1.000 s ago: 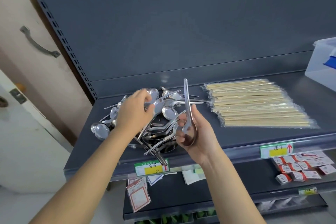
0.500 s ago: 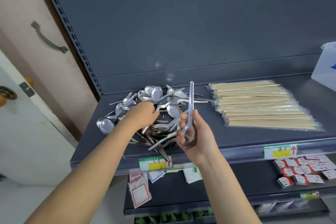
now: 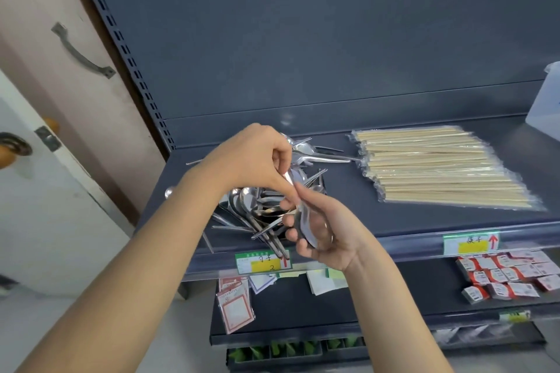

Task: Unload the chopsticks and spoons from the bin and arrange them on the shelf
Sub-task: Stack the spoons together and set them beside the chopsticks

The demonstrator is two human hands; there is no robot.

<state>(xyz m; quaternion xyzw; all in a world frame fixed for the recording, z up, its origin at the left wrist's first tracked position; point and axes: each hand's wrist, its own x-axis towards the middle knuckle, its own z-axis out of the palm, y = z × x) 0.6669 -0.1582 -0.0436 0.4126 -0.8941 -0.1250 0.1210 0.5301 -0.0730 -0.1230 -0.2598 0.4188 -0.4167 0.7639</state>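
Having left the heap of shiny steel spoons [image 3: 254, 206] just below the grip, the left hand [image 3: 251, 160] now pinches a silver spoon [image 3: 295, 179] onto the steel spoon [image 3: 307, 233] cupped in the right hand's [image 3: 330, 230] curled fingers, apparently nesting them for neat shelving; the wrapped pale wooden chopsticks [image 3: 439, 172] lie further right.

Spoon [image 3: 309, 232] between left hand [image 3: 251, 160] and right hand [image 3: 339, 239]
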